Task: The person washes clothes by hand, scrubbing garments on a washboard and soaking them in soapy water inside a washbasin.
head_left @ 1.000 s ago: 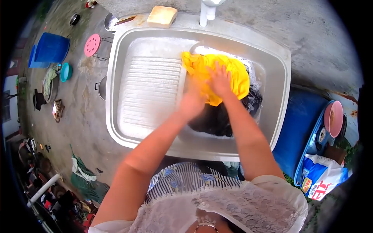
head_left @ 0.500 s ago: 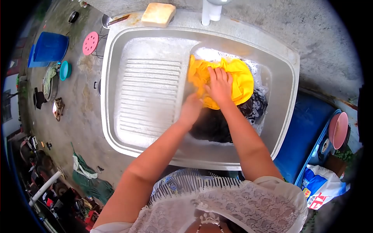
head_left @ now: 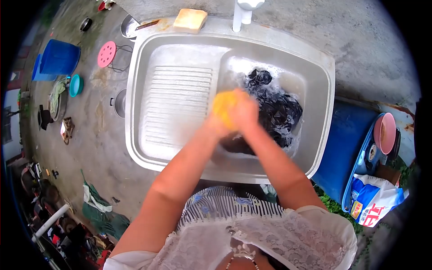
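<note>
A wet-looking yellow cloth [head_left: 224, 104] is bunched small between my two hands, above the divider of the sink [head_left: 130, 103]. My left hand [head_left: 217, 125] is closed on its lower left side, and my right hand [head_left: 245, 111] grips it from the right. Both hands are smeared by motion, so single fingers do not show. Dark, patterned clothing [head_left: 276, 110] lies in soapy water in the right basin, just beyond my right hand. To the left of my hands is the sink's ribbed washboard [head_left: 177, 101], wet and foamy.
On the back ledge sit a pale yellow block [head_left: 190, 20] and a white tap [head_left: 243, 15]. Right of the sink stand a blue barrel [head_left: 348, 144], a pink bowl [head_left: 384, 133] and a printed bag [head_left: 374, 200]. A pink stool [head_left: 107, 54] and a pot [head_left: 120, 102] are at left.
The yellow cloth was spread over the dark clothing; now it is gathered up between both hands, lifted and shifted left. More of the dark clothing is uncovered.
</note>
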The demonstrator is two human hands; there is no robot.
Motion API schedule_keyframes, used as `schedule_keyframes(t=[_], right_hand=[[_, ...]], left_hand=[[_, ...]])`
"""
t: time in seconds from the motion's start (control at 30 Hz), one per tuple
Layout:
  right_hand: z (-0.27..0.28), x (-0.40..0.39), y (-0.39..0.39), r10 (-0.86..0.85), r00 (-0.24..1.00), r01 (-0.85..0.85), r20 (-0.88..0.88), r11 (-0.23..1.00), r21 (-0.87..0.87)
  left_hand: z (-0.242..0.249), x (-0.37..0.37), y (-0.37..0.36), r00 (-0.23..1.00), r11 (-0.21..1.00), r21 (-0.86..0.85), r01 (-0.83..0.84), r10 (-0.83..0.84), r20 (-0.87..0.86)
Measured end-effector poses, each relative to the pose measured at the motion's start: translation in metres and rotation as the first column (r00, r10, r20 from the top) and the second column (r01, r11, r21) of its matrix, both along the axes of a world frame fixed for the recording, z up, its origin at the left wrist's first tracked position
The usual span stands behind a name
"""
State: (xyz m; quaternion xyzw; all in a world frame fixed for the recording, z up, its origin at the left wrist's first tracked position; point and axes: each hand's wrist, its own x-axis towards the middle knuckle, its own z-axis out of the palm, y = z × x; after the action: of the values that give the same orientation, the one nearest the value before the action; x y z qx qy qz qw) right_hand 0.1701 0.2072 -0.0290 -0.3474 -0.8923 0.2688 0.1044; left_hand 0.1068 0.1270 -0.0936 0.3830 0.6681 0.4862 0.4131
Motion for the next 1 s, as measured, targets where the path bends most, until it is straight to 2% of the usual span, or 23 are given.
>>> schedule_keyframes(t=[0.03,0.07,0.1,0.13,0.17,0.2,0.23,0.27,0.33,0.37,0.43,0.5,0.53,0.57,0.63,0.67,0.73,0.77,0.8,0.87,0.93,0.97,1.0], right_hand=[[-0.008,-0.006,0.03,-0.183,0.982,0.188,0.045,0.949,-0.252],[-0.02,-0.009,0.046,-0.289,0.952,0.305,0.096,0.906,-0.295],[-0.03,-0.011,0.035,-0.291,0.95,0.31,0.11,0.918,-0.248],[-0.034,-0.014,0.021,-0.294,0.947,0.315,0.127,0.929,-0.196],[-0.025,-0.016,-0.008,-0.23,0.965,0.223,-0.122,0.972,-0.073],[-0.016,-0.012,-0.035,-0.122,0.931,0.154,-0.345,0.986,0.067],[-0.02,-0.007,-0.035,-0.12,0.933,0.153,-0.338,0.986,0.072],[-0.025,-0.006,-0.033,-0.119,0.952,0.144,-0.283,0.987,0.068],[-0.037,-0.001,-0.025,-0.119,0.978,0.129,-0.171,0.99,0.052],[-0.033,-0.006,0.005,-0.305,0.946,0.322,0.107,0.921,-0.22],[-0.113,0.018,0.04,-0.372,0.923,0.249,-0.098,0.772,-0.585],[-0.118,0.017,0.034,-0.543,0.822,-0.003,-0.172,0.298,-0.955],[-0.064,0.018,0.017,-0.64,0.759,-0.168,-0.121,-0.014,-0.986],[-0.018,0.018,0.007,-0.624,0.774,-0.259,-0.104,-0.163,-0.952],[0.018,0.011,-0.005,-0.64,0.758,-0.376,-0.127,-0.27,-0.886],[0.026,0.006,-0.008,-0.672,0.725,-0.492,-0.154,-0.348,-0.798],[0.02,-0.016,-0.015,-0.71,0.694,-0.419,-0.118,-0.266,-0.868],[0.014,-0.029,-0.016,-0.675,0.694,-0.401,-0.25,-0.075,-0.913],[0.01,-0.042,-0.018,-0.613,0.699,-0.382,-0.369,0.117,-0.917],[0.008,-0.068,-0.031,-0.523,0.732,-0.395,-0.436,0.195,-0.898],[-0.018,-0.093,-0.044,0.018,0.923,-0.252,-0.385,0.785,-0.566],[-0.031,-0.098,-0.058,0.182,0.865,-0.308,-0.467,0.928,-0.21],[-0.029,-0.096,-0.07,0.188,0.862,-0.316,-0.47,0.925,-0.21]], left_hand=[[0.047,0.004,0.001,0.798,0.974,-0.029,-0.223,0.199,0.569],[0.087,0.003,0.006,0.278,0.91,-0.171,-0.377,0.288,0.917],[0.106,0.0,0.011,0.438,0.913,-0.227,-0.339,0.367,0.821],[0.038,-0.004,0.006,0.692,0.962,-0.054,-0.266,0.23,0.684],[-0.028,-0.007,0.001,0.891,0.979,0.097,-0.182,0.122,0.437],[-0.092,-0.01,-0.004,0.982,0.968,0.222,-0.117,0.08,0.17],[-0.072,-0.01,-0.006,0.981,0.967,0.225,-0.119,0.079,0.178],[-0.051,-0.012,-0.01,0.808,0.966,0.14,-0.215,0.095,0.581],[0.027,-0.013,-0.02,0.062,0.961,-0.108,-0.254,0.128,0.99],[0.056,-0.005,-0.016,0.206,0.926,-0.203,-0.317,0.276,0.939],[0.081,-0.003,-0.022,0.275,0.929,-0.228,-0.291,0.31,0.91],[0.081,-0.009,-0.03,0.334,0.95,-0.206,-0.233,0.277,0.901],[0.091,-0.013,-0.034,0.333,0.944,-0.215,-0.25,0.292,0.896],[0.11,-0.019,-0.035,0.499,0.955,-0.163,-0.246,0.269,0.824],[0.123,-0.036,-0.046,0.75,0.969,-0.195,-0.153,0.242,0.615],[0.128,-0.046,-0.054,0.75,0.968,-0.192,-0.163,0.248,0.613],[0.149,-0.067,-0.067,0.874,0.966,-0.127,-0.225,0.258,0.413],[0.152,-0.081,-0.075,0.875,0.965,-0.125,-0.23,0.261,0.408],[0.153,-0.097,-0.085,0.88,0.916,-0.245,-0.319,0.382,0.281],[0.143,-0.108,-0.096,0.857,0.831,-0.358,-0.425,0.497,0.138],[0.101,-0.107,-0.098,0.684,0.696,-0.007,-0.718,0.704,-0.19],[0.086,-0.103,-0.103,0.75,0.759,-0.112,-0.641,0.589,-0.302],[0.076,-0.093,-0.106,0.744,0.754,-0.111,-0.647,0.594,-0.305]])
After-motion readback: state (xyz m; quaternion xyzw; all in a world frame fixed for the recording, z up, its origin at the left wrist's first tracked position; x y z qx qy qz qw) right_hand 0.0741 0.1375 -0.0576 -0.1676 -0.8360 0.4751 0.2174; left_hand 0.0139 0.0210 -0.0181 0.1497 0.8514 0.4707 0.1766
